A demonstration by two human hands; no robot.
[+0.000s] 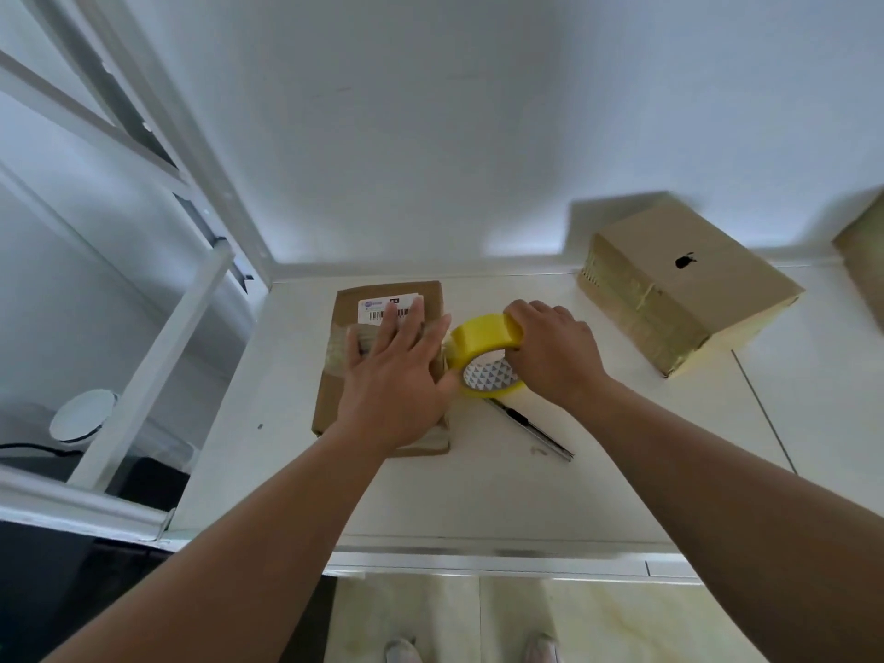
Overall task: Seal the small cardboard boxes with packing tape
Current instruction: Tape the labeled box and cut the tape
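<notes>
**White tabletop (526,495): sealing partway done**

Toward the left edge, small box (335,399) pinned flat under left hand (397,375), fingers spread straight. Right hand (555,356) curled round yellow tape roll (478,334), touching the box's right side; strip apparently mid-pull, uncut. Cutter (531,428) nearby. Farther right, larger box (689,289) already taped; edge box (866,260) unclear.

Small packing corner, white worktop (526,495), bare wall (430,112), metal shelving frame (158,361), taped cardboard box (689,289), tiled floor (550,610)
</notes>
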